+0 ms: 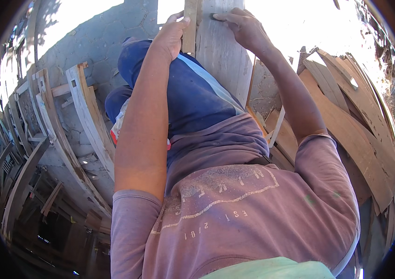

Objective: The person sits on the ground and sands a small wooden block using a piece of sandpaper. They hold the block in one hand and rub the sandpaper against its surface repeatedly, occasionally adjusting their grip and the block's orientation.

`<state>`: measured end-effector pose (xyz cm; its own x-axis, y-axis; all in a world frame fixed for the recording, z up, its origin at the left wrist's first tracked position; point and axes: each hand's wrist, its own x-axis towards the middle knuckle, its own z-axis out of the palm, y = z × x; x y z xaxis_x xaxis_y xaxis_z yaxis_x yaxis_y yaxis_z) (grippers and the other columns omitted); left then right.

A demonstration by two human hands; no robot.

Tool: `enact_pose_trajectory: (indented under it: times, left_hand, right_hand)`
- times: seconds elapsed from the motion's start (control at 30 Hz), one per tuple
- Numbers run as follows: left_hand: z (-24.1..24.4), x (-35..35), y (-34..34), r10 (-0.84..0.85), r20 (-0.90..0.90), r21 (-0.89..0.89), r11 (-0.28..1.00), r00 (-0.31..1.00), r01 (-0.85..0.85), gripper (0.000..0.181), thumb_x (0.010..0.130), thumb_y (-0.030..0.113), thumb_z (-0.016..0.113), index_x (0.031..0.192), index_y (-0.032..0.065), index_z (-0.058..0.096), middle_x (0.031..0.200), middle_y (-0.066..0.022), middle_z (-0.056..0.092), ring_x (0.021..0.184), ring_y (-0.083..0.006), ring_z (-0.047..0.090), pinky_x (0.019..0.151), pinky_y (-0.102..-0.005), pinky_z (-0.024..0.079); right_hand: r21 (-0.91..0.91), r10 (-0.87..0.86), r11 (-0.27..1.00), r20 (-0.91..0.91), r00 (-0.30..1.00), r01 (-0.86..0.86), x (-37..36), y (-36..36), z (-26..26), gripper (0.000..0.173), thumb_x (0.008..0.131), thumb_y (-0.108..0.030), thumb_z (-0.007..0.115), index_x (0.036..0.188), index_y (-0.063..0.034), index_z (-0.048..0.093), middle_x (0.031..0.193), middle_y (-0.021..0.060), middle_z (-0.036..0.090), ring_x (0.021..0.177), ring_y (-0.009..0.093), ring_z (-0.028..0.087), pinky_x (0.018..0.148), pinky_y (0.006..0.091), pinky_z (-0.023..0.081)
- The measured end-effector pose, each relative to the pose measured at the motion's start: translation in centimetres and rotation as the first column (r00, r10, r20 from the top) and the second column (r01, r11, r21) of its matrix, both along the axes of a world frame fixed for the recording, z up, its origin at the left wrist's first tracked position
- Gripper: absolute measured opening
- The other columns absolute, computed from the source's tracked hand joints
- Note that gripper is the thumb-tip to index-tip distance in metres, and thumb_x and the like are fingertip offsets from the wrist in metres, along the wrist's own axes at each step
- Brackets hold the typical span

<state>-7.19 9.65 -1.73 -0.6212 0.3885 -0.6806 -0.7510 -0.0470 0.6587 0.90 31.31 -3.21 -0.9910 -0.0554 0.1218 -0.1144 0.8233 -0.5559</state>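
My left hand (pixel 170 35) grips the near end of a narrow wooden batten (pixel 190 33), thumb on its edge. The batten lies lengthwise along the left side of a wide grey weathered plank (pixel 222 48), and both run out of the top of the view. My right hand (pixel 248 29) is over the plank, to the right of the batten. Its fingers hold a small dark object (pixel 215 16) at the plank's surface; what it is cannot be made out. My leg in blue trousers (pixel 197 90) is beside the plank's near part.
Several brown wooden boards (pixel 351 115) are piled to my right. On the left stand timber frame pieces with mortise holes (pixel 86 104), with more lumber (pixel 26 181) behind. The ground is paved with grey stones (pixel 103 42); strong sunlight washes out the far area.
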Motion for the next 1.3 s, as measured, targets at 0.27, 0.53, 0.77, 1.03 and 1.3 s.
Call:
enact_pose_trajectory:
  times: [0.27, 0.53, 0.77, 1.03, 1.3]
  left_hand:
    - [-1.8, -0.4, -0.6, -0.084, -0.055, -0.021, 0.996, 0.995, 0.083, 0.057, 0.104, 0.024, 0.058, 0.155, 0.0104, 0.037, 0.14, -0.0164, 0.055, 0.127, -0.0289, 0.053, 0.104, -0.0488, 0.044]
    - [-2.2, -0.1, -0.7, -0.084, -0.041, -0.048, 0.995, 0.996, 0.082, 0.056, 0.103, 0.024, 0.06, 0.154, 0.016, 0.04, 0.141, -0.0144, 0.056, 0.129, -0.0287, 0.051, 0.109, -0.049, 0.037]
    - [-1.4, -0.2, -0.4, -0.065, -0.028, -0.028, 0.998, 0.997, 0.064, 0.053, 0.105, 0.021, 0.057, 0.153, 0.0062, 0.039, 0.143, -0.0156, 0.055, 0.132, -0.028, 0.052, 0.112, -0.0447, 0.041]
    - [-2.2, -0.3, -0.1, -0.044, -0.005, -0.057, 0.997, 0.999, 0.043, 0.053, 0.105, 0.022, 0.057, 0.154, 0.0114, 0.04, 0.143, -0.017, 0.055, 0.131, -0.0292, 0.052, 0.109, -0.0464, 0.042]
    - [-4.4, -0.9, 0.3, -0.034, -0.041, -0.199, 0.98, 0.999, 0.025, 0.046, 0.107, 0.016, 0.05, 0.149, -0.001, 0.043, 0.136, -0.0162, 0.057, 0.122, -0.0261, 0.057, 0.105, -0.0426, 0.047]
  right_hand:
    - [0.174, 0.181, 0.969, -0.023, 0.983, -0.174, 0.0, -1.7, 0.1, 0.03, 0.096, -0.008, 0.065, 0.12, -0.0211, 0.077, 0.093, 0.0056, 0.064, 0.093, 0.026, 0.064, 0.088, 0.0394, 0.055]
    - [0.261, 0.067, 0.957, 0.224, 0.972, -0.126, 0.5, -3.6, 3.5, 0.043, 0.09, 0.003, 0.059, 0.123, -0.018, 0.075, 0.103, 0.0102, 0.064, 0.102, 0.029, 0.065, 0.094, 0.0444, 0.054]
    - [0.11, -0.003, 0.994, 0.191, 0.982, -0.018, 1.0, -3.3, 2.3, 0.041, 0.091, 0.0, 0.059, 0.125, -0.0178, 0.074, 0.105, 0.0117, 0.065, 0.104, 0.031, 0.064, 0.095, 0.0429, 0.053]
    - [-0.07, -0.142, 0.984, 0.247, 0.958, 0.164, 1.9, -3.2, 1.4, 0.034, 0.097, -0.008, 0.06, 0.127, -0.0181, 0.073, 0.106, 0.0121, 0.065, 0.105, 0.033, 0.063, 0.095, 0.0429, 0.052]
    - [-0.171, -0.19, 0.958, 0.225, 0.956, 0.231, 2.3, -3.4, 1.7, 0.033, 0.099, -0.01, 0.06, 0.129, -0.0181, 0.071, 0.107, 0.0132, 0.065, 0.108, 0.033, 0.063, 0.098, 0.0434, 0.05]
